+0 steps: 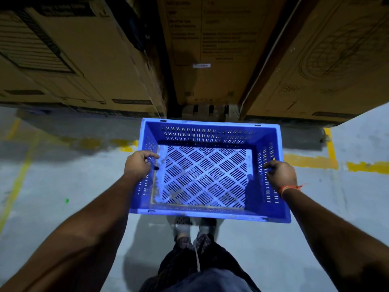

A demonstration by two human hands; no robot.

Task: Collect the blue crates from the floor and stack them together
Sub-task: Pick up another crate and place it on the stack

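Carrying step: crate [208, 171] held level above floor [63, 182] ahead of feet, left hand [137, 164] and right hand [281, 175] with fingers curled over opposite short walls; keep grip symmetric, rim horizontal.

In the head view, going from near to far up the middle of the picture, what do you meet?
The person's feet → blue crate, gripped by the left hand and right hand on its side walls → yellow floor line → wooden pallet → cardboard boxes.
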